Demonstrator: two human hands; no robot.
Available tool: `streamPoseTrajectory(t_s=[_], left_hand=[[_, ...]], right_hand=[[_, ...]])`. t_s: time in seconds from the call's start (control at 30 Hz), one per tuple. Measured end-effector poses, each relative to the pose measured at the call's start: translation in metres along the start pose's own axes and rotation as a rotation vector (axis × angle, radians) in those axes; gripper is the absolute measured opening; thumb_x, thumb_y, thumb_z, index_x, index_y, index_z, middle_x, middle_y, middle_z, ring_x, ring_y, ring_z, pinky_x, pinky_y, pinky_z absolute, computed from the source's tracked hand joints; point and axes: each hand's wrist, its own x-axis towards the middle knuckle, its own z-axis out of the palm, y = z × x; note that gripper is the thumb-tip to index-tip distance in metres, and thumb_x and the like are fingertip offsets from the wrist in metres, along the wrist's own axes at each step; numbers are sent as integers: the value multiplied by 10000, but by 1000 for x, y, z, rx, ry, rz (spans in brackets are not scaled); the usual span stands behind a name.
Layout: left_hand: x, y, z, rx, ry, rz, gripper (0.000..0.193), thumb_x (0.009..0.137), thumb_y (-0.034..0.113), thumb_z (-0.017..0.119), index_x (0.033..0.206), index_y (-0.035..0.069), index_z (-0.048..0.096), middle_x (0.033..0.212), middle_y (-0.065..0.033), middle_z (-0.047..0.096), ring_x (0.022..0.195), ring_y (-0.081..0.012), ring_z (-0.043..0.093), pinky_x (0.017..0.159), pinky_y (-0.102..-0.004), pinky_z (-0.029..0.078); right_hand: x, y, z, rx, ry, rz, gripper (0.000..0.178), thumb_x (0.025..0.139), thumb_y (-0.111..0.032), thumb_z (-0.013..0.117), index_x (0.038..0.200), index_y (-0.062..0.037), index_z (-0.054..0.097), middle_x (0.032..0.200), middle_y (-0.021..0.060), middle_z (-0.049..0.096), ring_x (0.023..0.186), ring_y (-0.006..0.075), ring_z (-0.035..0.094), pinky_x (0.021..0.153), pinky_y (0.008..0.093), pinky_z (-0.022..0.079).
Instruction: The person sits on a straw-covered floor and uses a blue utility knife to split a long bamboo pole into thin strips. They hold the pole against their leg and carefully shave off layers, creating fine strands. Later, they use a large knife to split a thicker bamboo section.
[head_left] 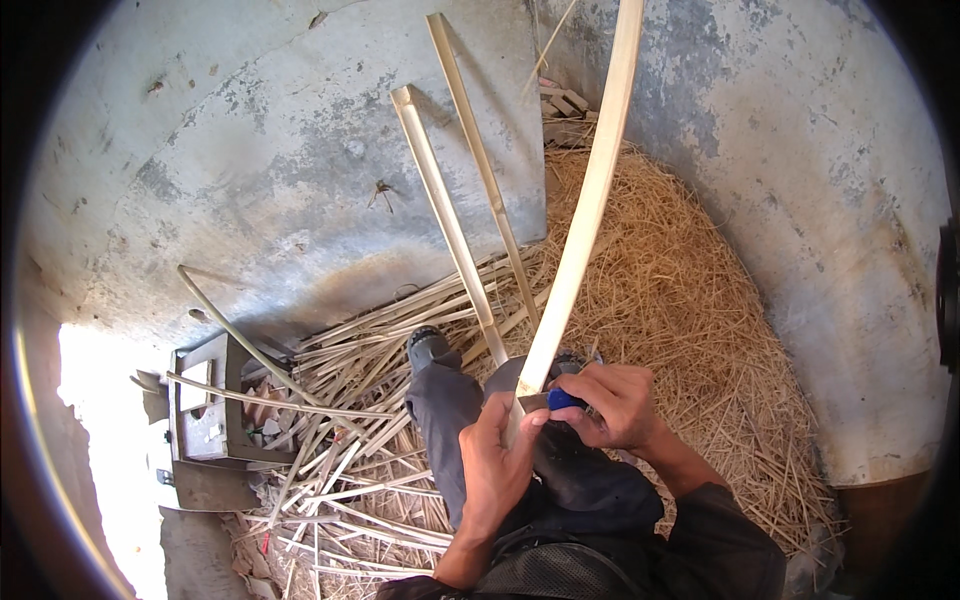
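A long pale strip, apparently split bamboo (585, 215), rises from my lap and leans up past the top edge of the view. Near its lower end my left hand (495, 460) is closed round it, the thumb by the blade. My right hand (612, 405) grips the blue handle of a knife (564, 400). Its short metal blade lies against the strip just above my left hand. Part of the handle is hidden by my right fingers. My dark-trousered legs are beneath both hands.
Two more strips (450, 215) lean against the weathered wall (250, 120). Many thin slats (350, 340) cover the floor at left, beside an open metal box (210, 400). A big heap of straw-like shavings (690, 300) fills the right side, up to a curved wall.
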Motion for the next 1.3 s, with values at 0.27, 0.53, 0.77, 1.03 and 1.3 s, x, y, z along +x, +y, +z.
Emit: streamPoseTrajectory(t_s=[0.27,0.53,0.77,1.03,1.3], left_hand=[[0,3,4,90,64,10,270,1032,231,707,977,-25,639,630,-5,462,644,-42,367,530,-281,294],[-2,5,6,129,83,26,375,1036,245,703,847,-7,499,621,-51,347,630,-72,308,514,-317,268],[-5,-3,5,121,87,29,370,1042,227,691,843,-4,481,630,-52,346,635,-78,311,512,-318,281],[-8,-2,5,104,86,27,371,1044,212,679,832,4,457,632,-51,332,643,-75,308,516,-317,278],[-20,-21,6,163,20,1,241,1023,212,724,1016,-12,635,655,-143,581,547,-152,508,532,-331,431]], right_hand=[[0,6,-3,-119,-16,-52,321,892,-415,794,964,-107,740,677,12,587,532,193,601,483,326,459],[0,7,-4,-165,-19,-71,311,875,-425,802,971,-135,738,658,-8,552,518,175,573,473,325,428],[-3,7,0,-149,-16,-68,298,880,-406,803,974,-130,738,666,-1,557,520,182,568,483,328,435],[-5,5,3,-154,-5,-81,297,878,-395,805,959,-117,735,658,4,563,526,183,571,476,326,431],[-3,26,0,-176,243,176,261,962,-316,755,986,-57,739,670,26,608,545,158,588,490,314,441]])
